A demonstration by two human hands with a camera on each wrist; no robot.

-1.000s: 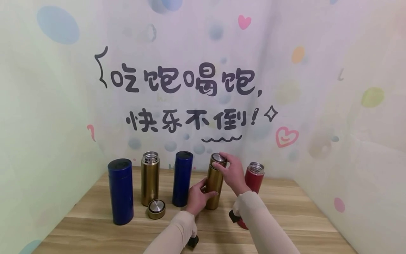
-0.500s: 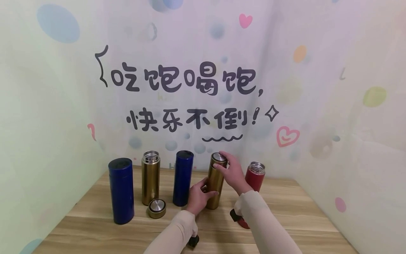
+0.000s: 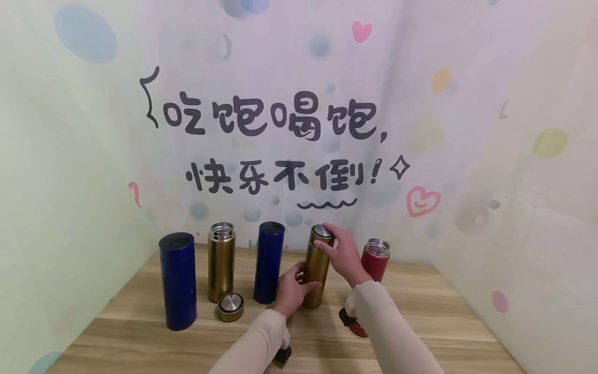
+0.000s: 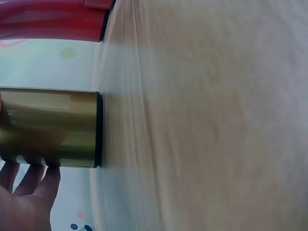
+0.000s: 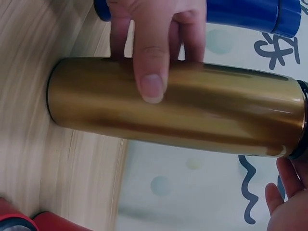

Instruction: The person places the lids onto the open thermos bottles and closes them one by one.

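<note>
A gold thermos bottle (image 3: 317, 270) stands upright on the table right of centre. My left hand (image 3: 290, 292) grips its lower body, thumb across the front and fingers behind, as the right wrist view also shows with the thumb (image 5: 153, 72) on the gold wall. On top sits the bottle's steel-topped gold cap (image 3: 322, 231), pinched between the thumb and fingers of my right hand (image 3: 344, 254). A dark band (image 5: 303, 120) shows where body and cap meet. In the left wrist view, the left fingers (image 4: 48, 185) lie along the bottle's (image 4: 53, 130) underside.
To the left stand a blue thermos (image 3: 178, 283), an uncapped gold thermos (image 3: 221, 267) with its cap (image 3: 231, 307) in front, and another blue thermos (image 3: 268, 265). An uncapped red thermos (image 3: 375, 262) is beyond my right wrist; a red piece (image 3: 358, 330) is mostly hidden under the sleeve.
</note>
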